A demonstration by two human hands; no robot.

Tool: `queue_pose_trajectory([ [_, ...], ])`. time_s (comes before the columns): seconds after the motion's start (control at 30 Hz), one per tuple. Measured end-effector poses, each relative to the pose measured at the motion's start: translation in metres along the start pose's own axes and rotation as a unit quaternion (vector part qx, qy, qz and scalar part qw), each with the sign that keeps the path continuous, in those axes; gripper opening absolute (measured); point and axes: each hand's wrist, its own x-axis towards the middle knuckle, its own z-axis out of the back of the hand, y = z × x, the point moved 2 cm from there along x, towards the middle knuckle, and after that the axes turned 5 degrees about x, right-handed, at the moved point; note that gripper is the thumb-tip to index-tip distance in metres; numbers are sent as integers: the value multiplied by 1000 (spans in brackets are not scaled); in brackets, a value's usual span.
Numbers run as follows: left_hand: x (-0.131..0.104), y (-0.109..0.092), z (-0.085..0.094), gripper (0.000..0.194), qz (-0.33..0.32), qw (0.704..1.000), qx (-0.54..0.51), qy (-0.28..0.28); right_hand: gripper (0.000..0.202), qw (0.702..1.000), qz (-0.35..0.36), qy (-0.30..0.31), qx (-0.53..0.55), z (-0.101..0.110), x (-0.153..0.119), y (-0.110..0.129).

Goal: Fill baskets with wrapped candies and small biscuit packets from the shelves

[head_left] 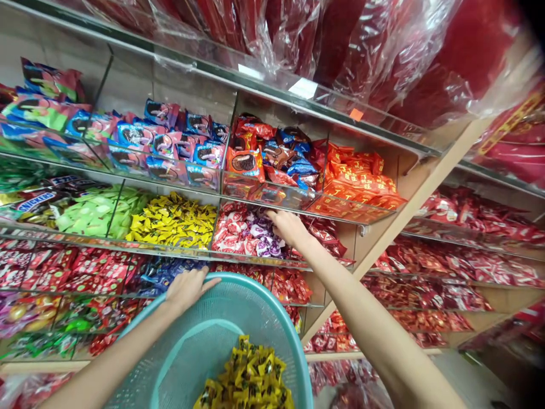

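Observation:
My left hand [186, 291] is closed over the far rim of a teal plastic basket [300, 346], with the thumb lying along the edge. A heap of yellow-wrapped candies [249, 375] lies at the bottom of the basket. My right hand [290, 228] reaches into a shelf compartment, over purple-and-white wrapped candies [268, 238]. Its visible fingers are stretched out toward the left and nothing shows in them; the other fingers are partly hidden. Red-and-white wrapped candies [232, 227] lie beside the purple ones. Yellow-wrapped candies like those in the basket fill the compartment to the left.
A clear shelf front [170, 250] edges the candy compartments. Above are packaged cookies [244, 163] and orange packets [360, 179]. Green packets [91, 210] sit farther left. A slanting wooden divider [395, 227] stands right of my hand. Plastic-wrapped red goods [374, 62] hang overhead.

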Motion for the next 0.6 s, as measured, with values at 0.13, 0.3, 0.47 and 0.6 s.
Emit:
queue_pose_trajectory([
  [0.13,0,-3,2,63,0,1000,4,7,41,999,-8,-53,-7,-6,-8,5],
  [0.3,-1,-4,2,62,-3,1000,17,-3,39,993,20,-119,2,-14,-19,10],
  [0.47,-1,-2,1,62,0,1000,12,-4,42,990,41,-132,13,-19,-16,8],
  [0.6,-1,-3,2,61,-2,1000,15,-5,43,984,63,-165,32,-11,-24,9],
])
